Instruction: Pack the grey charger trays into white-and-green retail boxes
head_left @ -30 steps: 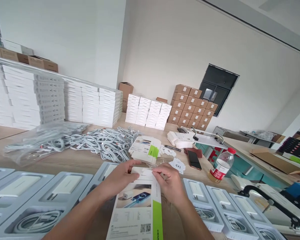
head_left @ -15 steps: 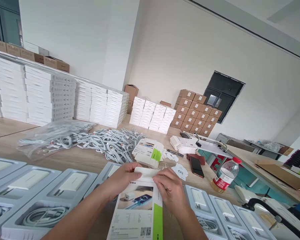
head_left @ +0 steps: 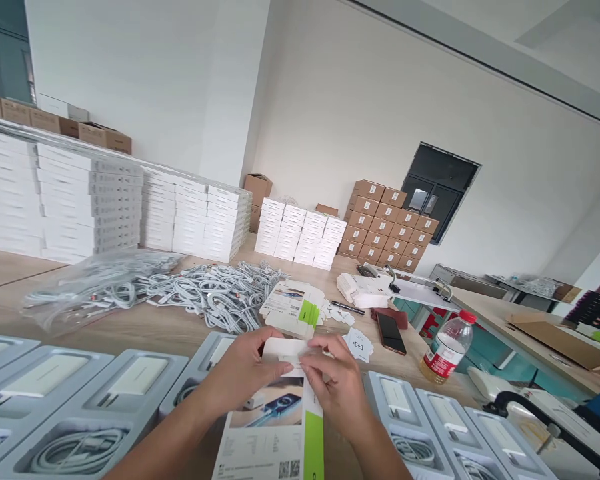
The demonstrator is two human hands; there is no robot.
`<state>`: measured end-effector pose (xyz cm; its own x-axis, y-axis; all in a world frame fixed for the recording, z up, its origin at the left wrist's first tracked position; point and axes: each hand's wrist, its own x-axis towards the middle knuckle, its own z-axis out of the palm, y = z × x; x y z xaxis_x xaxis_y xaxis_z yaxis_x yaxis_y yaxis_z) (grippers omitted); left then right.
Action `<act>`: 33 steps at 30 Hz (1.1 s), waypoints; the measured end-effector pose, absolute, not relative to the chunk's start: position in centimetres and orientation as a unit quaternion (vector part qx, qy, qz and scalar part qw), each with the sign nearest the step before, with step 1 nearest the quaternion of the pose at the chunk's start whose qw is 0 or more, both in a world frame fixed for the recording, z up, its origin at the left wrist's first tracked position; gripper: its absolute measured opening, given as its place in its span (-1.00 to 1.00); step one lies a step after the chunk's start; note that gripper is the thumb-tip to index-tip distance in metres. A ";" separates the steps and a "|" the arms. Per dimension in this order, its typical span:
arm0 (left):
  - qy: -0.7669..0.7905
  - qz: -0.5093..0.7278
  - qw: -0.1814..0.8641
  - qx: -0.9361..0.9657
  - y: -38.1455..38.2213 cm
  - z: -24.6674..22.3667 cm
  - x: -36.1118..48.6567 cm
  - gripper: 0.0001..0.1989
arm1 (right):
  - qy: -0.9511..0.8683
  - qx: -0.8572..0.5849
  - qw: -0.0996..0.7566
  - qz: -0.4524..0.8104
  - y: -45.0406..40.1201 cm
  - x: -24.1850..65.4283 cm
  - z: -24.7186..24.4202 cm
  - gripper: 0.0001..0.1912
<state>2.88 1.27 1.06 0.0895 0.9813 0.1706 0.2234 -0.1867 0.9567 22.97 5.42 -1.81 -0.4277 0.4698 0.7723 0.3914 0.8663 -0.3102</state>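
A printed white and green cardboard box (head_left: pixel 260 441) stretches toward me, showing a phone picture and QR codes on its face. At its far end, my left hand (head_left: pixel 245 368) grips the white end flap (head_left: pixel 286 347), thumb across it. On the other corner of that end, my right hand (head_left: pixel 334 380) pinches the flap between thumb and fingers. The hands cover part of the fold, so I cannot tell how far the flap is tucked in. Just beyond them lie flat unfolded cartons (head_left: pixel 293 303) of the same print.
Grey trays (head_left: pixel 140 380) with chargers and coiled cables flank my arms, with more trays (head_left: pixel 403 417) on the right. Loose cables (head_left: pixel 220 290) are piled ahead. A phone (head_left: pixel 391 332), a bottle (head_left: pixel 447 347) and white cards (head_left: pixel 359 345) lie rightward. Stacked white boxes (head_left: pixel 300 233) stand behind.
My left thumb has moved right along the flap, and my right fingers have shifted over its corner. The flap leans more toward me. The view has shifted slightly.
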 end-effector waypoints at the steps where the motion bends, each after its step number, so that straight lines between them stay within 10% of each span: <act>1: 0.489 0.466 0.401 0.619 1.2 1.1 2.9 -0.84 | -0.834 -0.266 0.479 0.066 5.5 23.0 -1.8 -0.81; 11: 0.477 0.461 0.398 0.633 1.4 0.6 2.9 -0.89 | -0.660 -0.273 0.430 0.552 6.5 23.6 -2.0 -0.55; 33: 0.477 0.469 0.384 0.637 1.1 0.4 3.6 -0.92 | -0.627 -0.306 0.456 0.553 5.9 23.1 -1.3 -0.67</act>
<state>3.57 1.08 0.38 0.1064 0.9671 0.2311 0.2479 -0.2509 0.9357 23.09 5.87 -1.31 -0.3978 0.8874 0.2331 -0.1204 0.2014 -0.9721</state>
